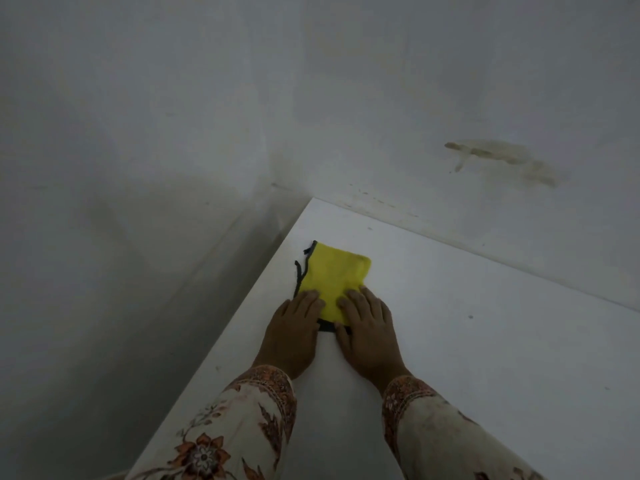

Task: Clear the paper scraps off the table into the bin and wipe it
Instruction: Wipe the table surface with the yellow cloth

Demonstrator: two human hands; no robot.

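dim grey-white walls meet in a corner beyond the smooth white rectangular table (450,323), and a yellowish smear (502,159) marks the wall well beyond the right hand. no paper scraps and no bin show anywhere in view, so judging from the bare top the clearing looks done and the wiping is the step in hand.

the folded yellow microfibre cloth with dark grey trim (334,275) lies flat on the table near its left edge, stretching forward from the fingertips of both hands toward the far corner. the left hand (292,332) lies flat, fingers spread and pressing down on the cloth's near left corner; the right hand (367,327) lies flat just beside it, fingers spread on the near right part. neither hand grips anything; both simply press. a strip of dark trim shows between the two thumbs, and loose trim threads curl off the cloth's left side, just ahead of the left fingers.

the cloth looks light, soft and limp, likely to bunch or unfold if pushed from one edge only. flat palm pressure over its near half should carry it along; the smooth tabletop probably lets it glide easily. pinching the loose trim would be a poor hold, since it seems frayed.
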